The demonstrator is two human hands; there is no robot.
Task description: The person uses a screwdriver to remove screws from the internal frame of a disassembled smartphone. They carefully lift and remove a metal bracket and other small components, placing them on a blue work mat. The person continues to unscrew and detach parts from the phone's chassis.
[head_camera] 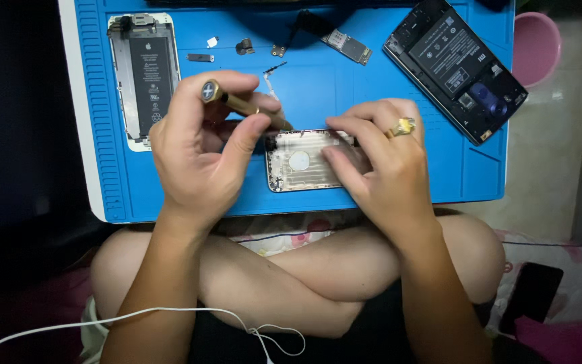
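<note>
- Left hand [200, 152]: grip closed around slim brass-coloured screwdriver [240, 104].
- Right hand [382, 165]: fingers flat, pressing silver metal phone housing [298, 162] onto blue ribbed work mat [318, 87]; nothing clasped.

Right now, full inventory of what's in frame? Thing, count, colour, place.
work mat: 1, blue with a white edge, across the person's lap
silver phone housing: 1, silver, near edge of mat, under both hands
opened phone with battery: 1, silver frame and black battery, left on mat
dark opened phone: 1, black, right on mat, angled
circuit board: 1, dark, top centre of mat
small loose parts: several, dark and metal, top centre of mat
pink bowl: 1, off mat, top right
white cable: 1, across lap
screwdriver: 1, brass, in left hand
left hand: grips screwdriver
right hand: gold ring, fingers on housing
</note>
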